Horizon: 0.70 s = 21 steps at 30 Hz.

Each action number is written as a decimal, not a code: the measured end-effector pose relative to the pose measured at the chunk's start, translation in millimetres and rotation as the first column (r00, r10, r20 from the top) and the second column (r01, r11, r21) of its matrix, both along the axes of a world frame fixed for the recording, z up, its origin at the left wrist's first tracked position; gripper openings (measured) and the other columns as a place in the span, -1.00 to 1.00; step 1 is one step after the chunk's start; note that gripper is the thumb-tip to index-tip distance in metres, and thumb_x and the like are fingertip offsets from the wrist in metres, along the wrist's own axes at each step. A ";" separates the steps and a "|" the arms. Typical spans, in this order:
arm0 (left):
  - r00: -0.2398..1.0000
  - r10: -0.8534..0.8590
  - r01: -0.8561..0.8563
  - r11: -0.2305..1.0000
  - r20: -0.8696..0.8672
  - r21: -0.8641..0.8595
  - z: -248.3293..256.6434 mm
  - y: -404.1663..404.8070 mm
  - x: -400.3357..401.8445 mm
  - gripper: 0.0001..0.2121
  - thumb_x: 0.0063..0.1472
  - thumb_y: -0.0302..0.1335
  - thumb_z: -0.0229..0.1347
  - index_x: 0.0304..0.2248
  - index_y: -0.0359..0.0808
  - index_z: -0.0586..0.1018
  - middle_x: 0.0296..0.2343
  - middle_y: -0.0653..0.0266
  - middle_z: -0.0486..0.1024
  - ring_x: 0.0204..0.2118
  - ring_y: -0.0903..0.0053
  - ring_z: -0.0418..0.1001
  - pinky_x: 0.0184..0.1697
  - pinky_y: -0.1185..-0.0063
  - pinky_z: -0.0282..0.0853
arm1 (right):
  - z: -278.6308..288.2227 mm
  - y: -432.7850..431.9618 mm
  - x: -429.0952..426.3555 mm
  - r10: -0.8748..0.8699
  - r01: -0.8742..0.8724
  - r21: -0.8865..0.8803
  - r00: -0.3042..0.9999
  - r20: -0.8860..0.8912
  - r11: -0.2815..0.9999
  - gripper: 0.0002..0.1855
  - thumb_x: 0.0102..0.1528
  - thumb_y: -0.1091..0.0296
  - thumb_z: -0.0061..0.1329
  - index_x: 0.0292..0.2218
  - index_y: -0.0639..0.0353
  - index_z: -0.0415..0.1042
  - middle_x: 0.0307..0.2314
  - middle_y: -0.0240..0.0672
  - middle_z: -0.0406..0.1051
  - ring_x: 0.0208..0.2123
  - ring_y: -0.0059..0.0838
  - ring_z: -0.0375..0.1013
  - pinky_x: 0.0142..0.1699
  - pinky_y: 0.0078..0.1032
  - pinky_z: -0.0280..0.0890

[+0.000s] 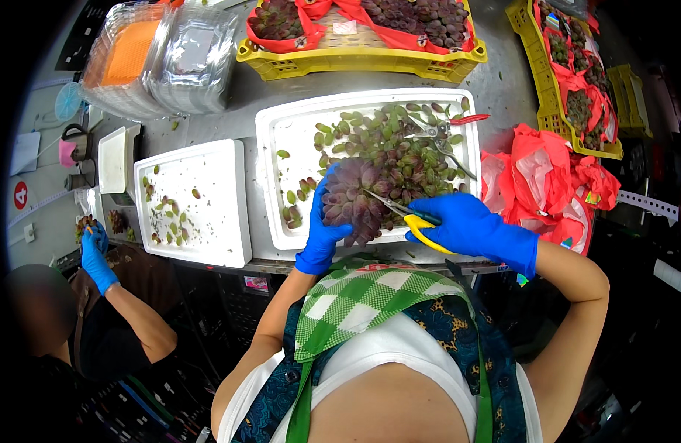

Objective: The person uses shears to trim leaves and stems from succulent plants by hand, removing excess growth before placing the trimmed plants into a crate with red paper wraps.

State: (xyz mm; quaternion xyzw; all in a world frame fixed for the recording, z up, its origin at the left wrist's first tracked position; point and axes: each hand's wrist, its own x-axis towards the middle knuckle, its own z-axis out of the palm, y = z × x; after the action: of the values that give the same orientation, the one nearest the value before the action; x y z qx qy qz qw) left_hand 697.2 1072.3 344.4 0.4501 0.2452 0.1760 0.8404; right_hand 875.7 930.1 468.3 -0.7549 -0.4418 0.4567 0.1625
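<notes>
Gloved in blue, my left hand (324, 224) holds a bunch of dark purple grapes (351, 202) from its left side. The bunch hangs over the near edge of a white foam tray (279, 183). My right hand (470, 224), also in a blue glove, grips small scissors with a yellow and dark green handle (426, 232). Their narrow blades (389, 204) point left against the bunch; the tips are partly among the berries. Loose green and purplish grapes (373, 133) fill much of the tray. Red-handled pruning snips (443, 130) lie on those grapes at the right.
A second foam tray (207, 205) with scattered berries stands left. Stacked clear plastic containers (191, 61) and a yellow crate of grapes (362, 63) stand behind. Crumpled red wrappings (534, 177) lie right, below another yellow crate (545, 105). A co-worker's gloved hands (97, 252) are far left.
</notes>
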 end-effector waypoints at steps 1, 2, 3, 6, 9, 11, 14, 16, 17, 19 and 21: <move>1.000 -0.001 0.001 1.000 -0.001 0.000 -0.5 0.2 0.0 -0.13 -0.33 -0.35 0.24 0.02 -0.26 0.04 -0.09 0.26 0.16 -0.05 0.46 0.18 -0.01 0.52 0.14 | 1.7 1.2 0.9 0.015 -0.015 0.010 0.999 0.046 1.000 -0.53 -0.10 0.01 -0.06 -0.22 0.13 0.34 -0.49 -0.14 0.39 -0.47 -0.20 0.39 -0.38 -0.45 0.27; 1.000 -0.001 0.001 1.000 0.003 0.016 -1.3 0.5 0.1 -0.13 -0.33 -0.33 0.24 0.02 -0.27 0.04 -0.09 0.26 0.16 -0.05 0.47 0.18 -0.01 0.53 0.13 | 2.5 1.7 1.4 0.029 -0.031 0.019 0.995 0.093 0.999 -0.56 -0.10 0.02 -0.05 -0.24 0.13 0.36 -0.52 -0.14 0.39 -0.49 -0.21 0.39 -0.40 -0.46 0.27; 1.000 -0.001 0.001 0.999 0.008 0.033 -1.9 0.7 0.2 -0.12 -0.33 -0.32 0.24 0.02 -0.28 0.04 -0.09 0.25 0.16 -0.06 0.47 0.18 -0.01 0.54 0.13 | 0.9 0.5 0.3 0.028 -0.030 0.018 0.995 0.092 0.999 -0.56 -0.10 0.02 -0.05 -0.24 0.13 0.36 -0.52 -0.14 0.39 -0.49 -0.21 0.39 -0.40 -0.46 0.27; 1.000 -0.024 0.023 0.999 0.008 0.039 -0.7 1.5 0.8 -0.15 -0.31 -0.28 0.22 0.01 -0.29 0.06 -0.09 0.25 0.16 -0.07 0.49 0.19 -0.01 0.54 0.12 | -1.7 -1.6 -1.1 0.000 -0.012 0.100 0.993 0.117 0.995 -0.60 -0.12 0.05 -0.02 -0.29 0.13 0.39 -0.58 -0.15 0.38 -0.54 -0.22 0.39 -0.46 -0.48 0.27; 0.998 -0.008 0.004 0.997 -0.055 -0.073 -1.9 0.3 -4.1 -0.16 -0.28 -0.26 0.20 0.02 -0.27 0.04 -0.10 0.26 0.17 -0.07 0.49 0.20 -0.01 0.53 0.12 | 4.7 -1.2 4.5 -0.064 0.045 0.136 0.989 0.136 0.990 -0.61 -0.12 0.10 -0.02 -0.27 0.11 0.36 -0.60 -0.14 0.36 -0.55 -0.20 0.38 -0.47 -0.48 0.26; 0.999 -0.006 0.000 0.990 -0.046 -0.141 -3.2 -1.9 -7.6 -0.16 -0.26 -0.25 0.19 0.02 -0.27 0.03 -0.11 0.26 0.18 -0.07 0.48 0.20 -0.01 0.53 0.13 | 5.6 -5.1 -1.4 -0.057 0.045 0.132 0.994 0.094 0.990 -0.62 -0.13 0.10 -0.04 -0.28 0.11 0.34 -0.58 -0.13 0.36 -0.53 -0.17 0.36 -0.46 -0.40 0.24; 0.999 -0.015 0.002 0.969 -0.050 -0.247 -5.3 -4.5 -11.1 -0.16 -0.24 -0.24 0.17 0.03 -0.25 0.00 -0.11 0.26 0.18 -0.07 0.46 0.21 -0.01 0.52 0.14 | 7.9 -6.6 -4.4 -0.025 0.012 0.124 0.994 0.107 0.992 -0.60 -0.13 0.11 -0.05 -0.27 0.13 0.32 -0.55 -0.15 0.36 -0.52 -0.18 0.36 -0.45 -0.37 0.24; 0.998 -0.025 0.006 0.959 -0.063 -0.285 -8.3 -5.1 -12.7 -0.16 -0.24 -0.23 0.17 0.03 -0.24 -0.02 -0.12 0.26 0.18 -0.07 0.45 0.21 -0.01 0.51 0.14 | 9.7 -6.2 -4.4 0.027 -0.052 0.114 0.976 0.215 0.992 -0.56 -0.12 0.12 -0.02 -0.22 0.16 0.31 -0.54 -0.18 0.36 -0.55 -0.26 0.37 -0.48 -0.47 0.25; 0.998 -0.033 0.019 0.956 -0.045 -0.292 -10.9 -5.1 -13.6 -0.16 -0.23 -0.24 0.17 0.03 -0.24 -0.02 -0.12 0.26 0.18 -0.07 0.44 0.21 -0.01 0.50 0.14 | 8.1 -7.1 -4.0 0.027 -0.053 0.115 0.976 0.215 0.992 -0.56 -0.12 0.12 -0.02 -0.22 0.16 0.31 -0.54 -0.18 0.36 -0.55 -0.26 0.37 -0.48 -0.47 0.25; 0.999 -0.043 0.033 0.954 -0.026 -0.297 -14.5 -5.5 -15.2 -0.17 -0.23 -0.24 0.16 0.03 -0.24 -0.02 -0.12 0.25 0.18 -0.06 0.44 0.20 0.00 0.50 0.14 | 1.9 -10.1 -3.0 0.037 -0.081 0.181 0.971 0.235 0.980 -0.55 -0.12 0.12 -0.02 -0.20 0.15 0.30 -0.55 -0.18 0.35 -0.54 -0.26 0.37 -0.47 -0.47 0.25; 0.998 -0.060 0.060 0.983 0.010 -0.172 -15.9 -6.3 -17.0 -0.31 -0.11 -0.13 0.10 -0.03 -0.29 0.10 -0.11 0.12 0.20 -0.06 0.32 0.21 -0.04 0.40 0.18 | -1.4 -10.2 -2.3 0.034 -0.073 0.187 0.979 0.203 0.980 -0.55 -0.12 0.12 -0.02 -0.20 0.15 0.30 -0.54 -0.18 0.36 -0.54 -0.25 0.37 -0.46 -0.47 0.26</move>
State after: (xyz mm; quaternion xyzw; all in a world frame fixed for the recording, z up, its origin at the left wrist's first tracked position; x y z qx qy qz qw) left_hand 680.2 1065.9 328.5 0.3824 0.2439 0.1297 0.8817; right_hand 873.3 919.9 466.9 -0.7651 -0.5183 0.3382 0.1778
